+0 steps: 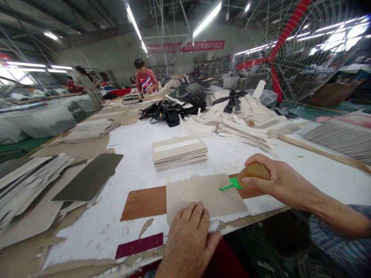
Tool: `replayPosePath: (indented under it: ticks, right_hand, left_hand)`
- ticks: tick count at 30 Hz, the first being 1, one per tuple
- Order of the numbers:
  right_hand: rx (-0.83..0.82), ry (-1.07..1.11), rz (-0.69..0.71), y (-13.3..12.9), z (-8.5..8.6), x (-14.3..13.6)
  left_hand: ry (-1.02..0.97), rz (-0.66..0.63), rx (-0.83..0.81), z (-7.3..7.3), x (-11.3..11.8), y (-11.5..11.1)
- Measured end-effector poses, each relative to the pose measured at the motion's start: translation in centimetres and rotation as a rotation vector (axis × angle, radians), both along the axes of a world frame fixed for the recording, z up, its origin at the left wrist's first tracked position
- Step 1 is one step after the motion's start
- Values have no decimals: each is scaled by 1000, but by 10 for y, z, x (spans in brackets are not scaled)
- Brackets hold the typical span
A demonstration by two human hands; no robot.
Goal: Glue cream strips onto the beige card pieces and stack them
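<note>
Panel, beige and flat, lies just beyond the left grip, near the edge of the tabletop. That grip is unclenched, palm down, its fingers laid over the panel's near edge; it seems to rest there to keep the piece from sliding. The right grip is closed around an amber bottle, thumb on the near side and fingers curled over the top. It holds the bottle tilted to the left, probably so that the green nozzle reaches the panel's right end; whether the tip touches, I cannot tell.

Brown sheet shows to the upper left of the left grip, and more brown shows under the bottle; whether this is one piece running beneath the panel is hidden. A maroon strip lies left of the left grip. Straight beyond that grip, a neat stack of similar beige pieces sits apart from the panel, likely set there to be within reach. Farther off lie black bags, and beyond the right grip, pale offcuts are heaped loosely.
</note>
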State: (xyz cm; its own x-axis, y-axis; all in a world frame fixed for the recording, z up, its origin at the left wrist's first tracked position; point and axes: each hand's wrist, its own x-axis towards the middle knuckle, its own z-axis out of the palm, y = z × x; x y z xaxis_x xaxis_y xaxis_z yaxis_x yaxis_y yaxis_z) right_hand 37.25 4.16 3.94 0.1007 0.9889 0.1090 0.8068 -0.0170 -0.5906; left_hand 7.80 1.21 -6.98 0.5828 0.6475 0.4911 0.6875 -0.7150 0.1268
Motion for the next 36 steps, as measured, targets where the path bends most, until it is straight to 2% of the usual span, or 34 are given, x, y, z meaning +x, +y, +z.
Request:
replayPosePath:
  ticks: [3,6,10,15,18,29,36]
  right_hand:
    - [27,225,-49,5,-15,0]
    - [45,402,-28,14,-31,-7]
    - [-17,440,69,22,-41,-30]
    - [-7,378,122,27,-37,-63]
    - [-19,332,136,30,-33,-73]
    - [-18,251,181,39,-42,-78]
    - [-5,154,233,38,-20,-103]
  left_hand:
    - [-18,9,-15,-1,1,-3]
    - [-18,10,-25,0,3,-5]
    - [3,5,-48,5,5,-5]
    - [47,8,-82,9,6,-6]
    - [50,4,-64,10,6,-6]
    - [63,-11,-32,8,6,-5]
    - [46,-3,6,6,6,-5]
